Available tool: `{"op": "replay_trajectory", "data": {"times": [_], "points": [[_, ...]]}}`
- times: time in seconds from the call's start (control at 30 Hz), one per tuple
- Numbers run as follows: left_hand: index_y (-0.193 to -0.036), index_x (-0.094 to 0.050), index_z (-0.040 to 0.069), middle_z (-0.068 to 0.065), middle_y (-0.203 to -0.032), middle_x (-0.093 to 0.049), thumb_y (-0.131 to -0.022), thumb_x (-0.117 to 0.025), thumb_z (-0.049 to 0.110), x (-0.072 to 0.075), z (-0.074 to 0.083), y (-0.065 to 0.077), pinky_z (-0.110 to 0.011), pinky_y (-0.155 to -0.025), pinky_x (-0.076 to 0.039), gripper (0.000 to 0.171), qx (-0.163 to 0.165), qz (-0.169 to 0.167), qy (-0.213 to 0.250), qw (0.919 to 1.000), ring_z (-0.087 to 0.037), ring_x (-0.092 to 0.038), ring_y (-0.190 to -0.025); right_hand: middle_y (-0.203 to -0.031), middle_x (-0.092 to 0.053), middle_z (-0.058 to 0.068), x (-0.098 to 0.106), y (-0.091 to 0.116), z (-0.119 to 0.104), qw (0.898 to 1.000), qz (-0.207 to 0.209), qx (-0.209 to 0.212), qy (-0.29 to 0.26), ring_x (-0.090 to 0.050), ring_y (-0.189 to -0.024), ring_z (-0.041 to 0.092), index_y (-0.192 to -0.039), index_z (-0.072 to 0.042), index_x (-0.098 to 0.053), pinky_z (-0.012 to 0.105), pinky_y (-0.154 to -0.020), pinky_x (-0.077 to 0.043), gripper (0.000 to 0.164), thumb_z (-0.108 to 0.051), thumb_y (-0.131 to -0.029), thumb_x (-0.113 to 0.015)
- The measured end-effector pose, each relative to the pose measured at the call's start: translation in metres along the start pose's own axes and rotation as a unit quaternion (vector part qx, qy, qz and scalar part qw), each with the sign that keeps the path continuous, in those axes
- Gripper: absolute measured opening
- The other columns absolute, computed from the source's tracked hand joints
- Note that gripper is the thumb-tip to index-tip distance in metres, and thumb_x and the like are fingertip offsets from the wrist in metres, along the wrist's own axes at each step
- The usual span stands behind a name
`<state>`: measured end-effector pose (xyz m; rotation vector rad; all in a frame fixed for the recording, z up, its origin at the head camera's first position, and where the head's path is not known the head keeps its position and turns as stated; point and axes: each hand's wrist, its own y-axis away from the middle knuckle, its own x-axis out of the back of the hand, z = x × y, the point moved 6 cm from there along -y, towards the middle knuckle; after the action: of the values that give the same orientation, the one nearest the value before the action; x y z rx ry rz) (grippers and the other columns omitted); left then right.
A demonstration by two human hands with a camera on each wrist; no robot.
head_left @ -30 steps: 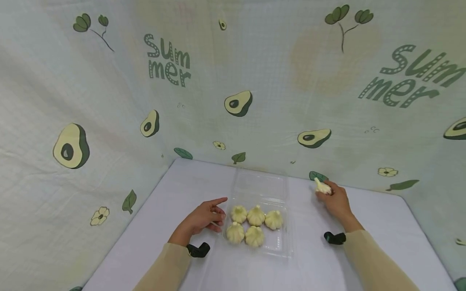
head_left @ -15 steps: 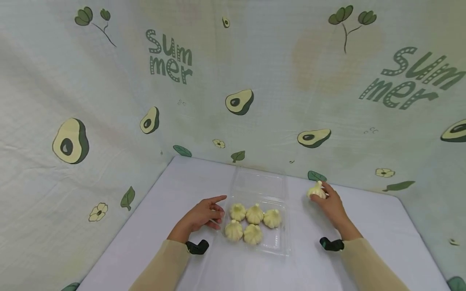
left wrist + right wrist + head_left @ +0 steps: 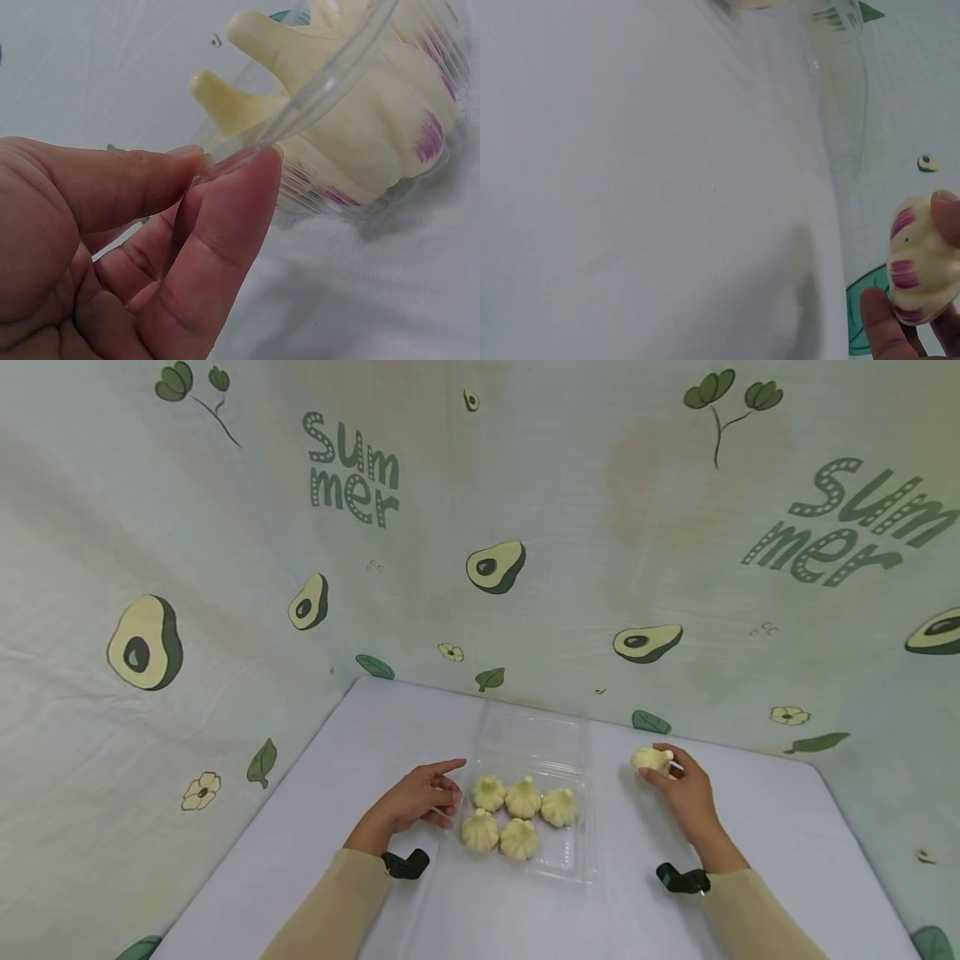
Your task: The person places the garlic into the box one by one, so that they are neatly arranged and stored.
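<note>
A clear plastic clamshell container (image 3: 558, 855) lies on the table with its lid folded back. Several garlic bulbs (image 3: 522, 797) sit in it in two rows, leaving the front right corner bare. At its left side is my left hand (image 3: 423, 795); the left wrist view shows thumb and fingers pinching the container's rim (image 3: 322, 86). My right hand (image 3: 692, 795) grips another garlic bulb (image 3: 649, 760) above the table, right of the container, its stem toward the palm side. In the right wrist view, purple streaks mark this bulb (image 3: 913, 262).
The container's see-through lid (image 3: 531, 737) lies toward the back of the table. A white cloth covers the table (image 3: 645, 910). Behind and at the sides hangs a curtain (image 3: 570, 568) printed with avocados and leaves.
My right hand has moved a little left and turned the garlic bulb, whose stem went from pointing up to pointing right. The left hand stays at the container's side; the view has shifted slightly.
</note>
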<state>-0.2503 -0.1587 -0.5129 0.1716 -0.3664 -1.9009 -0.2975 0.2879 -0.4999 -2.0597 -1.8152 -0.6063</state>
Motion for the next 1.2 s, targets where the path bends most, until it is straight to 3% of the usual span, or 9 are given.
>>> {"op": "replay_trajectory", "data": {"times": [0.2, 0.33, 0.4, 0.5, 0.57, 0.67, 0.8, 1.07, 1.2], "points": [[-0.164, -0.04, 0.016, -0.014, -0.112, -0.062, -0.099, -0.067, 0.0, -0.001, -0.001, 0.0, -0.037, -0.066, -0.065, 0.072, 0.004, 0.004, -0.004, 1.0, -0.019, -0.066, -0.078, -0.156, -0.048, 0.025, -0.002, 0.012, -0.003, 1.0, 0.009, -0.008, -0.013, -0.047, -0.145, 0.046, -0.151, -0.009, -0.052, 0.008, -0.082, -0.043, 0.062, -0.021, -0.097, -0.08], [-0.164, -0.041, 0.017, -0.014, -0.112, -0.062, -0.1, -0.067, 0.001, -0.002, -0.001, 0.001, -0.037, -0.066, -0.065, 0.072, 0.006, 0.006, -0.002, 1.0, -0.02, -0.067, -0.079, -0.156, -0.048, 0.027, -0.005, 0.02, -0.007, 1.0, 0.011, 0.0, -0.01, -0.047, -0.145, 0.048, -0.149, -0.007, -0.052, 0.031, -0.101, -0.055, 0.06, -0.02, -0.097, -0.079], [-0.164, -0.04, 0.016, -0.014, -0.111, -0.062, -0.1, -0.067, 0.0, -0.002, -0.001, 0.002, -0.036, -0.066, -0.065, 0.072, 0.006, 0.005, -0.002, 1.0, -0.02, -0.067, -0.079, -0.156, -0.049, 0.027, -0.005, 0.022, -0.009, 1.0, 0.012, 0.005, -0.009, -0.047, -0.145, 0.048, -0.148, -0.007, -0.053, 0.034, -0.104, -0.054, 0.057, -0.02, -0.098, -0.078], [-0.164, -0.04, 0.016, -0.014, -0.111, -0.062, -0.1, -0.067, 0.0, -0.003, -0.002, 0.001, -0.036, -0.066, -0.065, 0.072, 0.007, 0.003, 0.002, 1.0, -0.02, -0.067, -0.079, -0.154, -0.05, 0.028, -0.005, 0.025, -0.01, 0.999, 0.009, 0.01, -0.031, -0.05, -0.142, 0.046, -0.147, -0.004, -0.054, 0.021, -0.093, -0.057, 0.054, -0.019, -0.1, -0.075], [-0.164, -0.04, 0.015, -0.014, -0.111, -0.062, -0.1, -0.067, 0.0, -0.003, -0.002, 0.0, -0.037, -0.066, -0.065, 0.072, 0.006, 0.002, 0.001, 1.0, -0.02, -0.067, -0.079, -0.15, -0.053, 0.029, -0.006, 0.026, -0.01, 0.999, 0.004, 0.015, -0.052, -0.059, -0.134, 0.038, -0.147, -0.002, -0.055, 0.013, -0.083, -0.057, 0.052, -0.018, -0.101, -0.074], [-0.164, -0.041, 0.016, -0.014, -0.112, -0.062, -0.1, -0.068, 0.0, -0.003, -0.003, -0.001, -0.037, -0.066, -0.065, 0.072, 0.009, 0.005, 0.001, 0.9999, -0.021, -0.067, -0.079, -0.145, -0.057, 0.031, -0.008, 0.029, -0.013, 0.997, -0.012, 0.021, -0.069, -0.069, -0.112, 0.015, -0.146, 0.002, -0.057, 0.019, -0.08, -0.061, 0.05, -0.016, -0.102, -0.072], [-0.164, -0.041, 0.017, -0.015, -0.113, -0.063, -0.1, -0.068, 0.001, -0.003, -0.003, -0.003, -0.038, -0.067, -0.065, 0.071, 0.009, 0.01, 0.0, 0.9999, -0.02, -0.067, -0.078, -0.139, -0.062, 0.031, -0.01, 0.033, -0.018, 0.998, -0.021, 0.021, -0.053, -0.065, -0.091, -0.005, -0.144, 0.002, -0.06, 0.024, -0.079, -0.063, 0.05, -0.017, -0.1, -0.075], [-0.164, -0.041, 0.016, -0.014, -0.114, -0.063, -0.1, -0.068, 0.0, -0.003, -0.001, -0.003, -0.038, -0.067, -0.065, 0.071, 0.011, 0.008, 0.003, 0.9999, -0.019, -0.067, -0.079, -0.141, -0.062, 0.028, -0.016, 0.044, -0.031, 0.998, -0.034, 0.018, -0.045, -0.071, -0.106, 0.017, -0.144, 0.001, -0.06, 0.026, -0.079, -0.064, 0.05, -0.023, -0.102, -0.073], [-0.164, -0.041, 0.016, -0.014, -0.112, -0.063, -0.1, -0.068, 0.0, -0.002, -0.001, -0.003, -0.038, -0.067, -0.065, 0.071, 0.007, 0.007, 0.005, 0.9999, -0.019, -0.067, -0.078, -0.143, -0.06, 0.028, -0.018, 0.048, -0.038, 0.997, -0.055, 0.024, -0.058, -0.07, -0.107, 0.017, -0.145, 0.002, -0.06, 0.027, -0.082, -0.064, 0.049, -0.026, -0.105, -0.068]]}}
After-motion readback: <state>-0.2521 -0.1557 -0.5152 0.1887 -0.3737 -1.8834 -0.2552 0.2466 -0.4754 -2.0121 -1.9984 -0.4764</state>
